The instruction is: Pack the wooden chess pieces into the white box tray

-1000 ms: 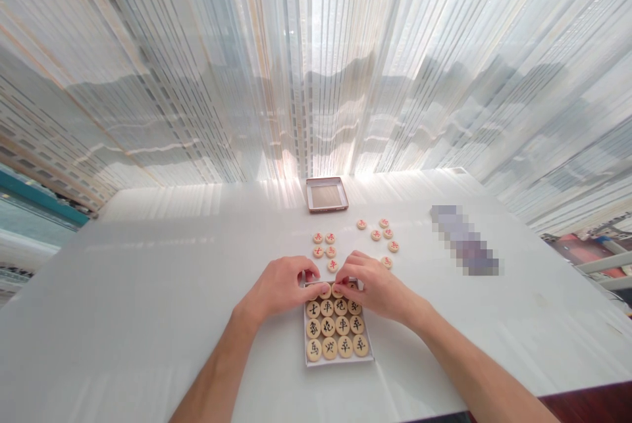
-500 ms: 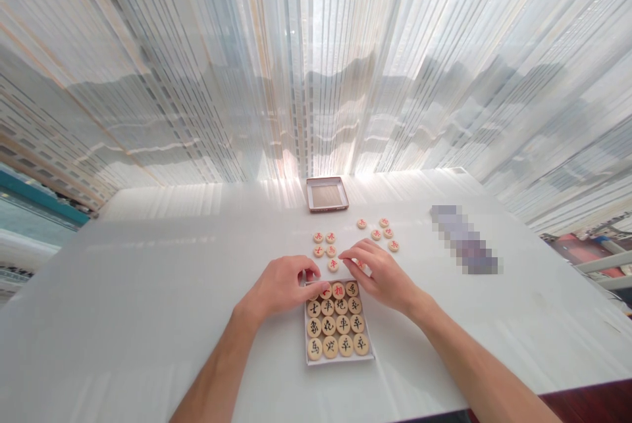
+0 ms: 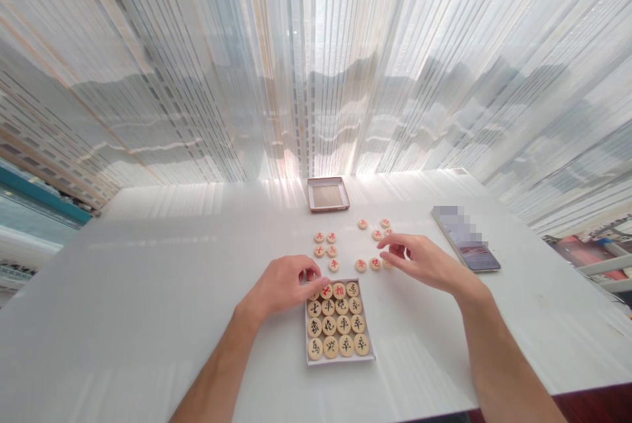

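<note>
A shallow box [image 3: 374,352] lies before me, filled with rows of round Chinese chess pieces, mostly with black characters and a few red ones in the far row. My left hand [image 3: 284,285] has curled fingers and thumb at the box's far left corner, partly covering the far row. My right hand [image 3: 419,258] hovers to the right over loose red-character pieces, thumb and fingers apart, with nothing seen between them. It partly hides some of them. Close to its thumb is a red-character piece [image 3: 375,264], with another piece [image 3: 361,265] beside it.
Several red pieces [image 3: 332,251] form a cluster beyond the box. A box lid [image 3: 328,195] lies open side up near the curtain [image 3: 326,114]. At the right is a phone [image 3: 474,248]. All rest on a white table [image 3: 172,291].
My right hand has moved right, from beside the box's far edge to the loose red pieces, uncovering two pieces near the box. My left hand has stayed at the box corner.
</note>
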`<state>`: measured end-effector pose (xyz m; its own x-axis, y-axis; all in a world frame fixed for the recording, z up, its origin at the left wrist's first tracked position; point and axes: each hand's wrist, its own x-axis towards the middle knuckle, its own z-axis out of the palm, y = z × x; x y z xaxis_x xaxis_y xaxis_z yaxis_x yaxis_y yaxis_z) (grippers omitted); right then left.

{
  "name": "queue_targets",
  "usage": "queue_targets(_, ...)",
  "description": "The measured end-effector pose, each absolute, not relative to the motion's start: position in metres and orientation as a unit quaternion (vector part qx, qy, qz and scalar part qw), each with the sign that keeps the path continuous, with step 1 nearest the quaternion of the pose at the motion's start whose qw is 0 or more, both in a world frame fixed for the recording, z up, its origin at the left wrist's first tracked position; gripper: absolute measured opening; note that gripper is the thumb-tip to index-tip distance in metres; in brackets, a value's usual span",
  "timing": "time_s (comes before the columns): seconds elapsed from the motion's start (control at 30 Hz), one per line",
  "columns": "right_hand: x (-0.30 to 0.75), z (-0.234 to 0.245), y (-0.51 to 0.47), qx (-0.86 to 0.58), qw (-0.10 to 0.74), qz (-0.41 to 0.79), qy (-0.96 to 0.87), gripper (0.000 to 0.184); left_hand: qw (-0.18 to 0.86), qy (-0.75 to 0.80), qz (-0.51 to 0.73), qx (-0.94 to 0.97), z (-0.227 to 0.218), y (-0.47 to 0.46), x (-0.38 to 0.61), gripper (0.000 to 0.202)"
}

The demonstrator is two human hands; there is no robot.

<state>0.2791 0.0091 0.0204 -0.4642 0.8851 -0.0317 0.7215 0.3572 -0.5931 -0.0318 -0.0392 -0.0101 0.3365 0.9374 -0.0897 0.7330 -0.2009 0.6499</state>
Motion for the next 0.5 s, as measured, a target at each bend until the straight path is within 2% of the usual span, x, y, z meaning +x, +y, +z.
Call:
queue_targets(0.23, 0.268, 0.015, 0.001, -0.461, 0.138, 0.267, -0.835, 0.024, 0.31, 0.553, 0.166, 0.755, -0.011, -0.038, -0.031, 0.028)
queue_targets(0.37, 0.276, 0.016, -0.001, -0.505, 0.126, 0.221, -0.825, 0.02, 0.311, 0.553, 0.167, 0.755, -0.011, -0.038, -0.031, 0.028)
queue_targets(0.5, 0.287, 0.017, 0.002, -0.538, 0.096, 0.227, -0.806, 0.023, 0.312, 0.555, 0.164, 0.754, -0.011, -0.039, -0.031, 0.026)
